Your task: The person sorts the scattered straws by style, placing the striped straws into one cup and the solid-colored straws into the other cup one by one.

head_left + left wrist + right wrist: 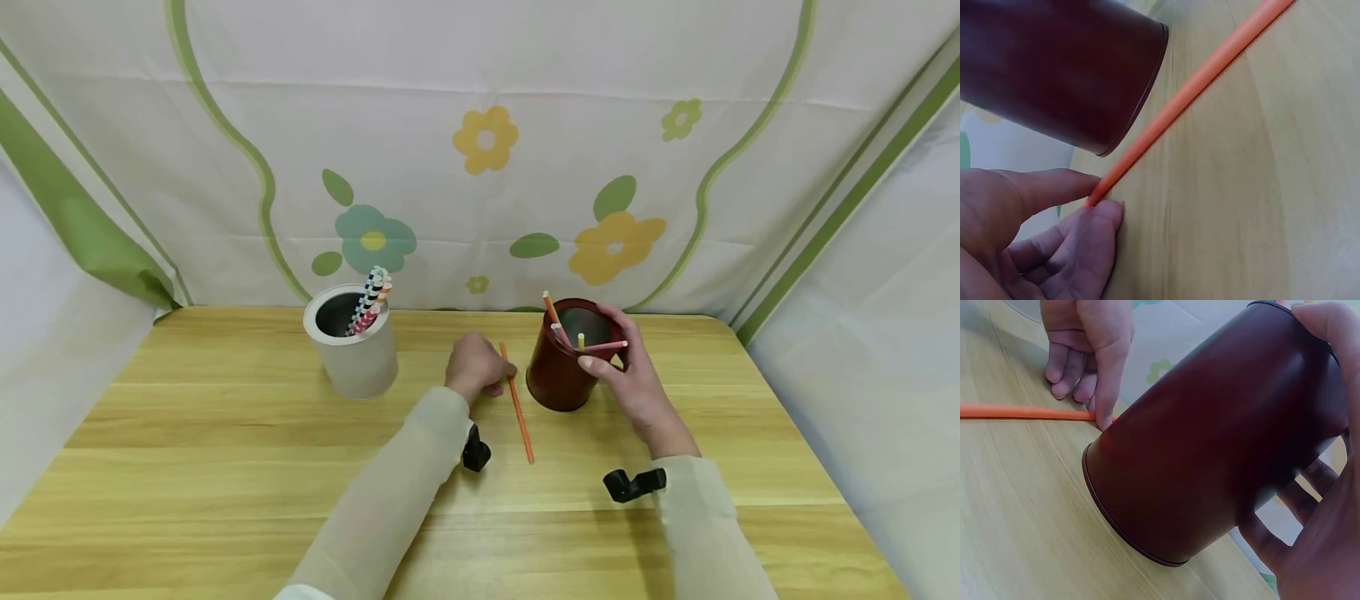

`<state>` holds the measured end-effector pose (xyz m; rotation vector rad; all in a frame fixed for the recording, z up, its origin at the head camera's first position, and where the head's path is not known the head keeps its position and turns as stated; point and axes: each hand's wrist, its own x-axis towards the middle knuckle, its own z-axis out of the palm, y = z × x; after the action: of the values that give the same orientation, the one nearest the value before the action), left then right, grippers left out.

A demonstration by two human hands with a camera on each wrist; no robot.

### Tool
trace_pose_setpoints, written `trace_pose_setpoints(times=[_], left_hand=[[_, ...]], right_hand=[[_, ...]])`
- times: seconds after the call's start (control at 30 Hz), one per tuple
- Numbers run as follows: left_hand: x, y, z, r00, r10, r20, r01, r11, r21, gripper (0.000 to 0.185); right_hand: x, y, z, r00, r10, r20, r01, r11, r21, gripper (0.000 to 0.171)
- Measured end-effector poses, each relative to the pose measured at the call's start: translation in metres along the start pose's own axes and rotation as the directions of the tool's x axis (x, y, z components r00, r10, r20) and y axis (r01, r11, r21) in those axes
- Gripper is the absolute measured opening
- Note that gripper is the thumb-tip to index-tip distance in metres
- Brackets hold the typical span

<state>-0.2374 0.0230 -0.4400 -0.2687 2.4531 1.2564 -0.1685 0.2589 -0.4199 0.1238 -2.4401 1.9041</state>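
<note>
My left hand [477,367] pinches an orange straw [520,417] near its far end between thumb and fingertips. The straw lies along the wooden table, its other end pointing toward me. To its right is a dark red cylindrical holder [558,375] with several straws inside, one pink straw [603,345] leaning across the rim. My right hand [637,379] grips this holder from the right, thumb by the near rim and fingers round the far side. In the left wrist view the holder's lower wall [1085,75] is close above the pinched end.
Left of my hands stands a white cylindrical holder [356,367] with several patterned straws [369,304] leaning to its right side. A flowered curtain [420,167] hangs along the back edge of the wooden table [225,500]. White fabric also borders both sides.
</note>
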Motion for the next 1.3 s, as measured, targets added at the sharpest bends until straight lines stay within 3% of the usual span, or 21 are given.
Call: trace_pose_setpoints(times=[0.1,0.23,0.43,0.5,0.63,0.73,0.9,1.13,1.3], left_hand=[[0.015,-0.007,0.007,0.999,0.032,-0.006,-0.031,0.997,0.072,0.032],[0.036,-0.019,0.018,0.998,0.071,-0.001,-0.07,0.993,0.096,0.029],[0.044,-0.023,0.021,0.998,0.063,0.011,-0.063,0.995,0.08,0.031],[0.044,-0.022,0.021,0.998,0.059,0.016,-0.06,0.996,0.062,0.035],[0.012,-0.006,0.009,0.998,0.065,0.004,-0.065,0.998,0.007,0.044],[-0.007,-0.003,0.001,0.995,0.098,-0.013,-0.098,0.994,-0.036,0.042],[-0.011,-0.01,-0.003,0.994,0.105,0.024,-0.1,0.981,-0.164,0.024],[-0.014,-0.022,-0.015,0.978,0.158,0.133,-0.085,0.895,-0.437,0.013],[-0.009,-0.035,-0.026,0.94,0.217,0.262,-0.053,0.853,-0.518,0.023]], right_hand=[[0.0,-0.001,0.001,1.0,0.002,0.001,-0.002,1.0,-0.003,0.08],[0.0,-0.001,0.001,1.0,0.013,0.002,-0.013,1.0,-0.007,0.079],[0.0,0.0,0.001,1.0,0.023,0.003,-0.022,1.0,-0.005,0.079],[0.0,0.0,0.0,1.0,0.024,-0.001,-0.024,1.0,-0.007,0.079],[0.0,0.0,-0.001,1.0,0.016,-0.006,-0.016,1.0,-0.01,0.079],[0.001,0.0,0.0,1.0,0.01,0.001,-0.01,1.0,-0.008,0.078],[0.0,0.001,0.001,1.0,0.02,0.004,-0.02,1.0,-0.004,0.078],[-0.002,0.0,0.001,1.0,0.025,0.004,-0.025,1.0,0.001,0.079],[-0.001,-0.001,0.001,1.0,0.025,0.012,-0.025,1.0,0.009,0.079]])
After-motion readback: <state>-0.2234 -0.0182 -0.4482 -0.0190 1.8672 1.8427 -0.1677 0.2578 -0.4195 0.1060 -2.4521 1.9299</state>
